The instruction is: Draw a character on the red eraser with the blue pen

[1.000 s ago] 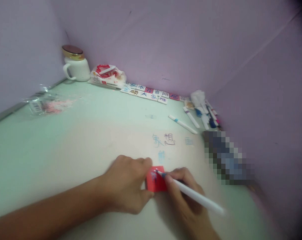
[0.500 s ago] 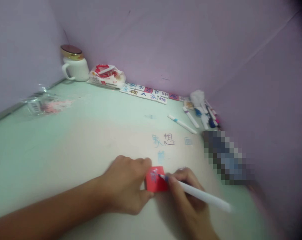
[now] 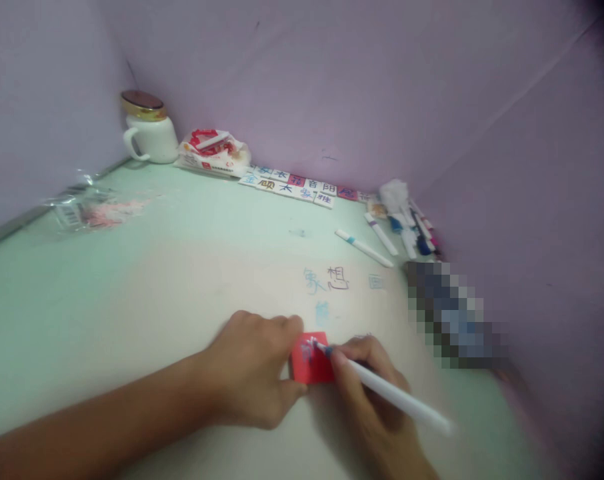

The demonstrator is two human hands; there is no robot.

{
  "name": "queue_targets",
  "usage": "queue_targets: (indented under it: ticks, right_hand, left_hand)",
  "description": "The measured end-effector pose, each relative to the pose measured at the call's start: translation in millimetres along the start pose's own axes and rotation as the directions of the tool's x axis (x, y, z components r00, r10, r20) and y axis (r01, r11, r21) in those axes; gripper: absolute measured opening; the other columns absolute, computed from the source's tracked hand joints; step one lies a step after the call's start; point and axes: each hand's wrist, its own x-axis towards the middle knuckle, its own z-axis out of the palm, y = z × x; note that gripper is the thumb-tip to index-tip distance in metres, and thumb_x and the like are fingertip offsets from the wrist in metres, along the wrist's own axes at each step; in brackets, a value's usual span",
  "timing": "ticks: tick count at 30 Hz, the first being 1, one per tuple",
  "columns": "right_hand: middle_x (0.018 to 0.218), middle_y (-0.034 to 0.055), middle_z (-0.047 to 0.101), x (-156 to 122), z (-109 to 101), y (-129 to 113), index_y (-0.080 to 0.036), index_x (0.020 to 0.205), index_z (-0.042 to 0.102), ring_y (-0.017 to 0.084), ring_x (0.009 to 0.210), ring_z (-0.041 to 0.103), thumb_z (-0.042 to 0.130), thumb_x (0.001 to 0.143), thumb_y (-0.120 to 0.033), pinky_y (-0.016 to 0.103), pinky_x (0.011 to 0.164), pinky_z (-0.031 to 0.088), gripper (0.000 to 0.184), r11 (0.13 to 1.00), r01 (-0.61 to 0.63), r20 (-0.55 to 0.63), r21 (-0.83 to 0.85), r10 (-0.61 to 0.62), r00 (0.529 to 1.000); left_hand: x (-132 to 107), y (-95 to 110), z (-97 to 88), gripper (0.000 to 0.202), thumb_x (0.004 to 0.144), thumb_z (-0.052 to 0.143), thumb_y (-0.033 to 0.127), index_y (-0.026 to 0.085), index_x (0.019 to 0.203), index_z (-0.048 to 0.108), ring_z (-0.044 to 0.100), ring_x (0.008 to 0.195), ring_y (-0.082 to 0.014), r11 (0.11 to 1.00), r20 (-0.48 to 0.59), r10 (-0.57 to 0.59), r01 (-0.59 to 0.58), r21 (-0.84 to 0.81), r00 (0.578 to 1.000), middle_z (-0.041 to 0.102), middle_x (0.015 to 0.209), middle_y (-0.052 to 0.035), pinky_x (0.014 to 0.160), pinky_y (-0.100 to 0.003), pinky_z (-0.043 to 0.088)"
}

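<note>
One red tile [image 3: 309,363] sits on the table [image 3: 132,293], well in front of the mug [image 3: 152,130]. Left hand [image 3: 255,370] pinches its left edge; right hand [image 3: 377,393] grips one white pen [image 3: 392,397], tip on the tile. Beyond the tile: two loose pens [image 3: 365,248].

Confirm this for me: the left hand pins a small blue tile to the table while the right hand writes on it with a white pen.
Not quite: the tile is red, not blue, as the head view shows. The rest holds: the left hand pins it to the table while the right hand writes on it with a white pen.
</note>
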Motion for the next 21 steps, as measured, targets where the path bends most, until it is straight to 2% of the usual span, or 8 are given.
queue_targets:
  ticks: [2, 6, 9, 15, 21]
  right_hand:
    - [0.061, -0.0037, 0.051, -0.9, 1.7, -0.7, -0.022, 0.071, 0.051, 0.01, 0.055, 0.046, 0.051, 0.087, -0.036, 0.022, 0.05, 0.036, 0.021, 0.999, -0.01, -0.014, 0.046, 0.011, 1.0]
    - [0.061, -0.0044, 0.048, -0.8, 5.0, -3.7, -0.022, 0.068, 0.05, 0.01, 0.056, 0.043, 0.054, 0.084, -0.037, 0.022, 0.051, 0.034, 0.022, 0.991, -0.081, -0.173, 0.102, 0.098, 0.98]
    - [0.061, -0.0047, 0.048, -0.1, 2.7, -3.4, -0.022, 0.066, 0.05, 0.011, 0.057, 0.043, 0.056, 0.082, -0.036, 0.021, 0.052, 0.034, 0.022, 0.994, -0.063, -0.228, 0.086, 0.081, 0.97]
    - [0.06, -0.0039, 0.05, -4.2, -1.9, -0.9, -0.022, 0.066, 0.051, 0.011, 0.055, 0.045, 0.055, 0.083, -0.035, 0.022, 0.051, 0.034, 0.022, 0.999, 0.003, -0.154, 0.038, 0.003, 0.988]
    - [0.06, -0.003, 0.052, -7.8, 5.0, -11.4, -0.021, 0.067, 0.052, 0.011, 0.054, 0.043, 0.055, 0.082, -0.039, 0.024, 0.05, 0.032, 0.024, 0.99, -0.08, -0.126, 0.116, 0.094, 0.988]
  left_hand:
    - [0.2, -0.3, 0.3, 0.023, 0.075, 0.047, 0.041, 0.02, 0.086, 0.046, 0.058, 0.062, -0.0207, 1.0, -0.005, 0.004, -0.004, -0.003, 1.0, 0.063, 0.08, -0.0026, 0.055, -0.032, 0.038]
    - [0.7, -0.7, 0.6, 0.024, 0.076, 0.046, 0.042, 0.021, 0.087, 0.046, 0.058, 0.061, -0.0212, 1.0, -0.011, 0.012, -0.012, -0.007, 1.0, 0.063, 0.078, -0.0019, 0.055, -0.033, 0.039]
    - [0.8, -0.5, -0.2, 0.025, 0.076, 0.047, 0.043, 0.021, 0.088, 0.045, 0.059, 0.063, -0.0227, 1.0, -0.013, 0.014, -0.014, -0.001, 1.0, 0.063, 0.078, -0.0012, 0.055, -0.034, 0.039]
    - [-0.3, -0.5, -1.3, 0.026, 0.077, 0.047, 0.044, 0.02, 0.088, 0.045, 0.059, 0.064, -0.0211, 1.0, -0.005, 0.011, -0.011, -0.007, 1.0, 0.063, 0.078, -0.0016, 0.056, -0.032, 0.039]
    - [-1.1, 1.5, -1.0, 0.026, 0.077, 0.046, 0.043, 0.02, 0.089, 0.046, 0.059, 0.065, -0.0216, 1.0, -0.009, 0.004, -0.004, 0.013, 1.0, 0.063, 0.081, -0.0019, 0.057, -0.033, 0.041]
